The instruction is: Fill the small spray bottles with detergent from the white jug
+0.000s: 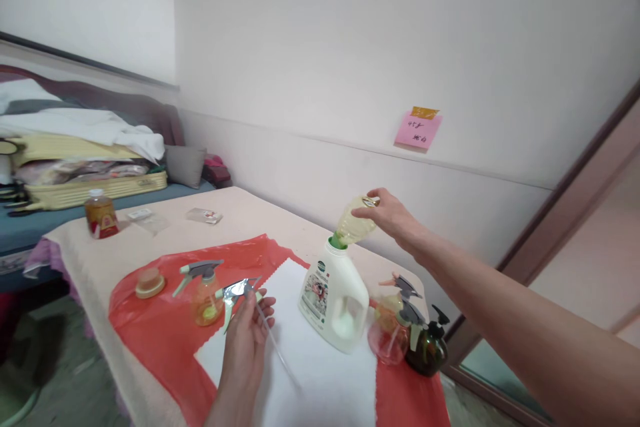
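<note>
White plastic jug w/ handle and flower label (325, 293) stands upright, mid-table. Biggest first: cream cloth-covered table (235, 208), w/ crumpled red plastic sheet (150, 340) on it, then white scallop-edged sheet (320, 390) on the red, under the jug. Next, clear yellowish plastic btl (354, 221), tipped neck-down at jug's mouth; can't tell how far in the neck goes. R hand (393, 215) has fingers closed round its upturned base end. R of jug, close together: dark brown round pump btl (429, 352) & translucent pink-red spray btl (387, 341). L of jug: translucent orange spray btl (206, 303), upright on the red. Just beside it, L hand (247, 333), palm up, fingers curled, grips pale-green/grey trigger head (234, 292). Smallest: thin clear tube (283, 360), slanting down from the head over the white sheet.
</note>
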### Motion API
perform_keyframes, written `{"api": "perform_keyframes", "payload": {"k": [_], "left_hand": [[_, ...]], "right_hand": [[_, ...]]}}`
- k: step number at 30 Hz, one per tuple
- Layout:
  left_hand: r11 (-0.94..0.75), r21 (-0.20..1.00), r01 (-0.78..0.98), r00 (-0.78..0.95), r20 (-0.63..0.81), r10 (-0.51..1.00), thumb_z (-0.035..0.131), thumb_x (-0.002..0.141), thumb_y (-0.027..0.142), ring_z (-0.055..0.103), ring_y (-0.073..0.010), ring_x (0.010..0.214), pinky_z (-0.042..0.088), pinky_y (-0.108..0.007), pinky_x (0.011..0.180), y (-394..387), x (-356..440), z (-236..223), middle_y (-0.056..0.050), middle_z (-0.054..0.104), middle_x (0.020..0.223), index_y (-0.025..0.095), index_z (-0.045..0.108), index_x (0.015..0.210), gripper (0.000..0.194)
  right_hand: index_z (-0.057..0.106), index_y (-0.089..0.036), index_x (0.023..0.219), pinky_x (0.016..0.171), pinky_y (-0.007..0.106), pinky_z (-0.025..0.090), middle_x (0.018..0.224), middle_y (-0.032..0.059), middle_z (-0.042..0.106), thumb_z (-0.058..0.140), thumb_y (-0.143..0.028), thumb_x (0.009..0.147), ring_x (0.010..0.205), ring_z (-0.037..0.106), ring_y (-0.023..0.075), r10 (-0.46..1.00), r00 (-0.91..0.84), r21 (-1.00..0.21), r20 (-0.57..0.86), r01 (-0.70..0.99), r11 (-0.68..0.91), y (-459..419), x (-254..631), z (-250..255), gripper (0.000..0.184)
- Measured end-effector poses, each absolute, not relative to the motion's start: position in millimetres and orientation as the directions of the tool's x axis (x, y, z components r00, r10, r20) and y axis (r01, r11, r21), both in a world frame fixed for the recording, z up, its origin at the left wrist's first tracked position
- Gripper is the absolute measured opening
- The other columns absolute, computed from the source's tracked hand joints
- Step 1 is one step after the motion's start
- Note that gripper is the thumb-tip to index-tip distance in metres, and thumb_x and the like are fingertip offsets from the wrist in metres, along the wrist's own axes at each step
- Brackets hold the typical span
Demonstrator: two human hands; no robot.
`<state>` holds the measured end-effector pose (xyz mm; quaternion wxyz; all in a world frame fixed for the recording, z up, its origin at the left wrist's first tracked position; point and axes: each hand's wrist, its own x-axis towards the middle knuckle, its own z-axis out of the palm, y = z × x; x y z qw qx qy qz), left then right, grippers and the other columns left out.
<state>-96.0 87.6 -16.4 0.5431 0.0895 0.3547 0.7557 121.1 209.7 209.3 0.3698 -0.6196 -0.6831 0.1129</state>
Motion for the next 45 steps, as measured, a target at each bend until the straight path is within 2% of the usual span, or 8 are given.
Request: {"api": "perform_keyframes", "payload": {"k": [9, 16, 20, 24, 26, 30, 35, 45], "left_hand": [[-0.146, 0.648, -0.747, -0.387, -0.246, 0.888, 0.075, 0.073, 0.052, 0.063, -0.0115, 0.071, 0.05, -0.021, 0.064, 86, -94, -13, -0.006, 0.07, 0.086, 0.018, 0.07, 0.097, 0.042], [-0.142, 0.654, -0.743, -0.398, -0.261, 0.879, 0.074, 0.075, 0.05, 0.064, -0.0112, 0.07, 0.05, -0.021, 0.064, 90, -92, -17, -0.006, 0.071, 0.085, 0.017, 0.069, 0.097, 0.04], [-0.157, 0.661, -0.734, -0.412, -0.25, 0.876, 0.075, 0.074, 0.05, 0.061, -0.01, 0.061, 0.047, -0.019, 0.057, 94, -89, -21, -0.007, 0.071, 0.081, 0.016, 0.07, 0.097, 0.042], [-0.142, 0.701, -0.699, -0.419, -0.24, 0.876, 0.074, 0.073, 0.054, 0.053, -0.0077, 0.051, 0.037, -0.017, 0.044, 95, -85, -22, -0.005, 0.07, 0.074, 0.016, 0.069, 0.101, 0.047], [-0.137, 0.712, -0.689, -0.429, -0.248, 0.868, 0.074, 0.074, 0.054, 0.052, -0.0078, 0.051, 0.036, -0.017, 0.043, 94, -83, -23, -0.005, 0.069, 0.073, 0.016, 0.068, 0.1, 0.046], [-0.168, 0.708, -0.686, -0.462, -0.246, 0.852, 0.075, 0.075, 0.05, 0.057, -0.0095, 0.058, 0.046, -0.019, 0.054, 94, -79, -24, -0.006, 0.07, 0.074, 0.016, 0.068, 0.094, 0.04], [-0.253, 0.714, -0.652, -0.554, -0.222, 0.802, 0.073, 0.078, 0.046, 0.059, -0.011, 0.061, 0.046, -0.021, 0.055, 96, -77, -24, -0.005, 0.07, 0.076, 0.017, 0.066, 0.091, 0.033], [-0.34, 0.767, -0.544, -0.68, -0.165, 0.715, 0.071, 0.079, 0.048, 0.061, -0.0119, 0.065, 0.048, -0.024, 0.062, 102, -84, -26, -0.002, 0.07, 0.078, 0.02, 0.064, 0.092, 0.032]], "right_hand": [[0.055, -0.022, 0.121, 0.081, 0.041, 0.043, 0.107, 0.0103, 0.065, 0.078, -0.043, 0.057, 0.096, 0.059, 0.0283, 0.916, 0.004, -0.571, 0.401, 0.783, 0.246, 210, 101, 221, 0.071], [0.056, -0.023, 0.121, 0.087, 0.044, 0.045, 0.112, 0.0098, 0.063, 0.079, -0.05, 0.059, 0.102, 0.058, 0.0286, 0.89, 0.147, -0.739, 0.432, 0.623, 0.255, 195, 135, 192, 0.071], [0.045, -0.029, 0.132, 0.073, 0.041, 0.053, 0.12, 0.0096, 0.059, 0.072, -0.058, 0.067, 0.091, 0.063, 0.0249, 0.886, 0.311, -0.898, 0.344, 0.384, 0.214, 158, 160, 149, 0.076], [0.049, -0.03, 0.128, 0.072, 0.04, 0.056, 0.116, 0.0063, 0.063, 0.059, -0.056, 0.08, 0.087, 0.066, 0.0217, 0.92, 0.338, -0.979, 0.2, 0.089, 0.181, 101, 171, 87, 0.056], [0.058, -0.03, 0.12, 0.079, 0.04, 0.055, 0.118, 0.0048, 0.065, 0.068, -0.05, 0.074, 0.098, 0.065, 0.0242, 0.961, 0.276, -0.936, -0.001, -0.34, 0.097, 76, 173, 47, 0.051], [0.064, -0.035, 0.114, 0.079, 0.034, 0.054, 0.11, -0.0006, 0.071, 0.073, -0.051, 0.071, 0.103, 0.064, 0.0218, 0.951, 0.164, -0.763, -0.261, -0.639, -0.099, 49, 177, -38, 0.047], [0.068, -0.029, 0.101, 0.062, 0.027, 0.051, 0.091, 0.0005, 0.073, 0.085, -0.043, 0.056, 0.085, 0.068, 0.0195, 0.907, 0.148, -0.733, -0.394, -0.646, -0.213, 44, 170, -89, 0.049], [0.067, -0.027, 0.105, 0.066, 0.03, 0.05, 0.1, 0.0044, 0.07, 0.084, -0.043, 0.056, 0.091, 0.064, 0.0227, 0.941, 0.147, -0.813, -0.304, -0.555, -0.176, 36, 158, -73, 0.055]]}}
